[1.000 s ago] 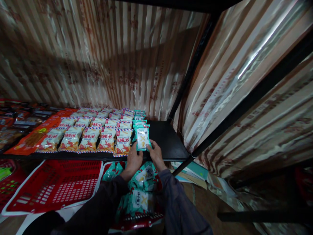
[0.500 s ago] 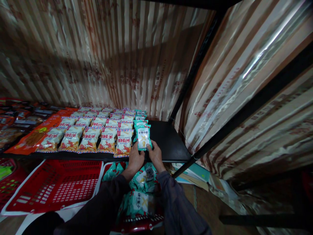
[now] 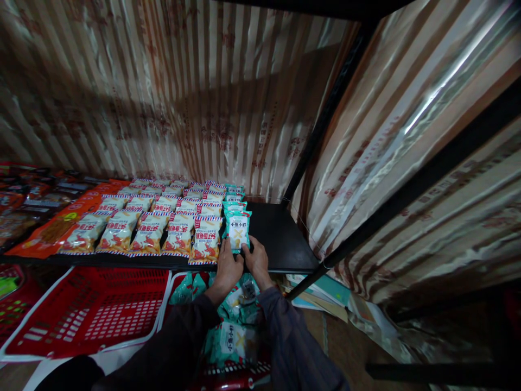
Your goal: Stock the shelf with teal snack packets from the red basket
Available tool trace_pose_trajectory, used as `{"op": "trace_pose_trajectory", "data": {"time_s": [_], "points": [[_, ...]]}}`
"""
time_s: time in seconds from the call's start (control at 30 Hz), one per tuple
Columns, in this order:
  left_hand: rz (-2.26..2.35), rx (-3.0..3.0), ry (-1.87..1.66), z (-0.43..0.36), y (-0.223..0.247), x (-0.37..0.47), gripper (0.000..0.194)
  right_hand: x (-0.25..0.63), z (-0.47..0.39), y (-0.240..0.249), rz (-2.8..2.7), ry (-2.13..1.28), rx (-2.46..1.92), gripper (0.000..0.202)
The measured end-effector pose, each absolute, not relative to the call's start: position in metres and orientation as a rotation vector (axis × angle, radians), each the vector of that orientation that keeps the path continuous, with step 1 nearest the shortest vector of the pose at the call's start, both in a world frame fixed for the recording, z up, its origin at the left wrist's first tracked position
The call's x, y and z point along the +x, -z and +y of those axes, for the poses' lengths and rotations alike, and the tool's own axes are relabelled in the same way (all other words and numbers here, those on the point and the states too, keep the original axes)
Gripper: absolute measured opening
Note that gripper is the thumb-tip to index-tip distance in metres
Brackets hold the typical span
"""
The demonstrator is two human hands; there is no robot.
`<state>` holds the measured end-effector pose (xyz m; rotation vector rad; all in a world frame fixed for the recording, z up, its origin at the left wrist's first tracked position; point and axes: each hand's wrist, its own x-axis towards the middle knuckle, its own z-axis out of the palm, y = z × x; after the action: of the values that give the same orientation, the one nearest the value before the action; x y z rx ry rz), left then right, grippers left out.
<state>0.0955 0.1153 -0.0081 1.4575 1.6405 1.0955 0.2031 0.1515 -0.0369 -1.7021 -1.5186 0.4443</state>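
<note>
Teal packet (image 3: 238, 227), bottom between both hands (image 3: 228, 267) (image 3: 257, 260), on shelf (image 3: 283, 236)

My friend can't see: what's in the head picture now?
The left hand and right hand hold a teal packet at a black shelf. White-and-orange packets lie there in rows; red baskets sit below, one holding more teal packets.

Dim light; pleated brown-and-cream sheeting (image 3: 142, 108) behind black shelf posts (image 3: 407, 193); brown floor (image 3: 345, 332)

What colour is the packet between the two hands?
The packet is teal-green and white; the head view shows it best.
</note>
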Motion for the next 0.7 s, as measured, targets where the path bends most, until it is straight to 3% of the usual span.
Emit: {"op": "trace_pose_trajectory", "data": {"time_s": [0.7], "points": [[1.673, 1.615, -1.097, 0.120, 0.020, 0.096, 0.067, 0.203, 0.178, 0.015, -1.368, -0.812, -1.502, 0.068]]}}
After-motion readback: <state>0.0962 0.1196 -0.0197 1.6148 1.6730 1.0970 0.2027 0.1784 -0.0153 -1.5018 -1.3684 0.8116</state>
